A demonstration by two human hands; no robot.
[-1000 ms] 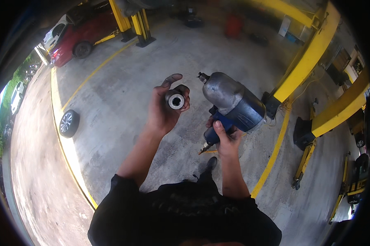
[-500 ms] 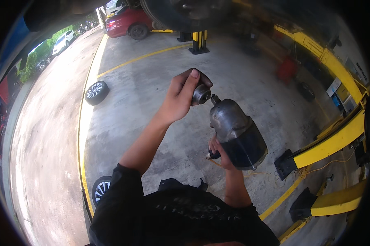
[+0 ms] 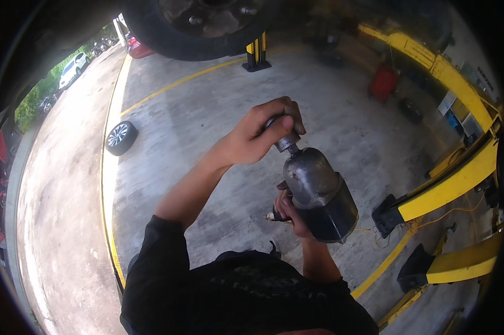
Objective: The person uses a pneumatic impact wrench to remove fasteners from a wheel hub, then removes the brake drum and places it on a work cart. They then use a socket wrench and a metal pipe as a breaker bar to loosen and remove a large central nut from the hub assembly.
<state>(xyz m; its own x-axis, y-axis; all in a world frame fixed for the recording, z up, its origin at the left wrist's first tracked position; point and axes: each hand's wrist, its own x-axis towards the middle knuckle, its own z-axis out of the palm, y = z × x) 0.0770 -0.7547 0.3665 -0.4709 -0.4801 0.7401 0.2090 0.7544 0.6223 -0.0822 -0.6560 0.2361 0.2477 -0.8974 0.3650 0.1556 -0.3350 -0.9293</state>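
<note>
Steel-grey metal caught the light between the hands: a socket [image 3: 286,143], clamped in the curled fingers of the left hand [image 3: 263,131], met the nose of an impact wrench [image 3: 319,190]. How deeply it sat there, I couldn't tell. The right hand [image 3: 290,211], nearer the body, gripped the handle under the tool, presumably to carry its weight and leave the other free for lining up. Neither hand touched the other. Left of them a loose wheel [image 3: 121,138] rested on the floor, seemingly parked clear of the feet.
</note>
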